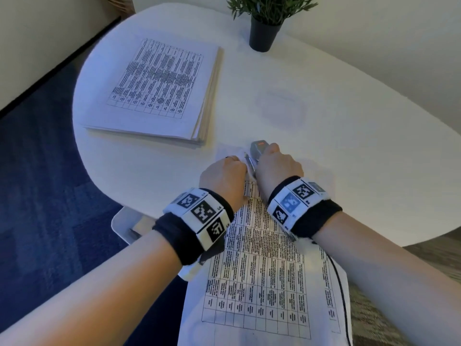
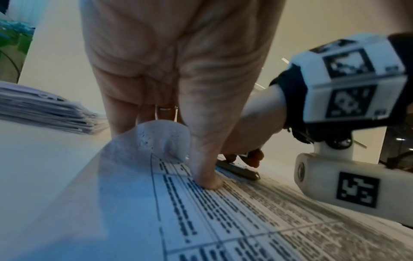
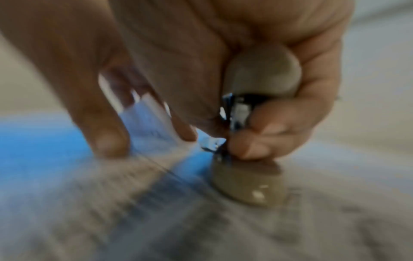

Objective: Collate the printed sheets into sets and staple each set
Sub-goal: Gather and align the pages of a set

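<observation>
A set of printed table sheets (image 1: 259, 270) lies at the table's near edge and hangs over it toward me. My left hand (image 1: 224, 171) pinches its far left corner: the thumb (image 2: 208, 180) presses on top and the corner (image 2: 161, 136) curls up against the fingers. My right hand (image 1: 277, 163) grips a grey stapler (image 1: 258, 148) right beside it. The stapler's base (image 3: 248, 187) sits on the sheet and its metal jaw (image 3: 232, 113) stands over that corner. The right wrist view is blurred. A thick stack of printed sheets (image 1: 159, 88) lies at the far left.
A potted plant (image 1: 264, 23) stands at the back of the white table (image 1: 349, 126). A white chair (image 1: 124, 221) sits below the table's near left edge, over blue carpet. A black cable (image 1: 341, 290) runs along the set's right side.
</observation>
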The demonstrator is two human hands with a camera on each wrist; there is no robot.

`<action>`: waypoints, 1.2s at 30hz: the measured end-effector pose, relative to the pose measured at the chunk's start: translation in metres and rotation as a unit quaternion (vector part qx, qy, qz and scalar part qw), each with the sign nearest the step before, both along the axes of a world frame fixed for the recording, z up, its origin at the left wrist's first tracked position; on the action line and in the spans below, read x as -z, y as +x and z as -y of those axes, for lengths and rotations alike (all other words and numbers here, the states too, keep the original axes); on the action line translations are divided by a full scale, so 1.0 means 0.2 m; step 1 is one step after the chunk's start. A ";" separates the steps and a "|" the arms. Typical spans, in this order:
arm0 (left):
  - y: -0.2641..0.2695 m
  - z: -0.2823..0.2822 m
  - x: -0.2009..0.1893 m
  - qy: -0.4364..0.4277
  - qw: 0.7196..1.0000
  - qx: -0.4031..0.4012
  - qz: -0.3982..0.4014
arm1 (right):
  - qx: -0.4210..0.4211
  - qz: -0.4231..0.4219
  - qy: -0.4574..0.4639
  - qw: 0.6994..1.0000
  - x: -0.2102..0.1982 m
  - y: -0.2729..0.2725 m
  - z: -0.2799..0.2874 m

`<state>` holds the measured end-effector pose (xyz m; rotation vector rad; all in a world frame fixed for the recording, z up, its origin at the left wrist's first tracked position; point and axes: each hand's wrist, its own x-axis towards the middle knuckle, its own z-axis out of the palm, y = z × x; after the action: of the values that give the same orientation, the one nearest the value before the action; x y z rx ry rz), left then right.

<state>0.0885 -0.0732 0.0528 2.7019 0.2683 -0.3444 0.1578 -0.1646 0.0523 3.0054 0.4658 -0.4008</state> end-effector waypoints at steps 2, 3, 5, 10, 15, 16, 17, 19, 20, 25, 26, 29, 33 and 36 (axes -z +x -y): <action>0.01 0.00 0.00 0.009 1.000 0.001 -0.002 | 0.011 -0.006 0.018 1.000 0.00 0.01 -0.01; 0.01 0.00 0.00 0.010 1.000 0.001 -0.006 | -0.002 0.002 0.008 1.000 0.00 0.01 -0.01; 0.01 0.00 -0.01 0.012 1.000 0.001 -0.010 | -0.057 0.038 -0.034 0.997 0.00 0.02 -0.01; 0.01 0.01 -0.03 0.010 1.000 -0.004 -0.017 | -0.044 0.033 0.011 0.998 -0.02 0.06 -0.03; 0.00 -0.01 -0.05 -0.002 1.000 0.001 -0.013 | -0.025 0.024 0.061 0.998 -0.03 0.13 -0.15; 0.00 -0.01 -0.05 -0.002 1.000 0.000 -0.012 | -0.030 0.020 0.069 0.997 -0.04 0.14 -0.15; 0.00 -0.02 -0.05 -0.003 1.000 0.001 -0.009 | -0.028 0.007 0.083 0.996 -0.05 0.15 -0.14; 0.00 -0.04 -0.04 -0.008 1.000 0.002 -0.010 | -0.017 -0.014 0.114 0.993 -0.09 0.16 -0.10; 0.01 -0.05 -0.03 -0.013 1.000 0.003 -0.013 | -0.016 -0.016 0.134 0.991 -0.10 0.15 -0.06; 0.03 -0.16 -0.09 -0.168 0.980 -0.104 0.001 | -0.076 0.003 0.220 0.973 -0.18 0.02 0.12; 0.03 -0.17 -0.10 -0.222 0.964 -0.141 0.023 | -0.089 -0.003 0.230 0.969 -0.19 -0.01 0.14; 0.00 -0.14 -0.10 -0.312 0.930 -0.179 0.081 | -0.134 -0.022 0.246 0.960 -0.23 -0.10 0.19; -0.04 -0.12 -0.05 -0.303 0.937 -0.160 0.072 | -0.217 -0.013 0.198 0.956 -0.25 -0.21 0.23; -0.09 -0.11 -0.06 -0.382 0.898 -0.210 0.053 | -0.236 -0.006 0.186 0.954 -0.25 -0.23 0.27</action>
<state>0.0697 -0.0512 0.0644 1.8185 0.5405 -0.1266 0.1111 -0.2190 0.1029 3.0729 1.3606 -0.3189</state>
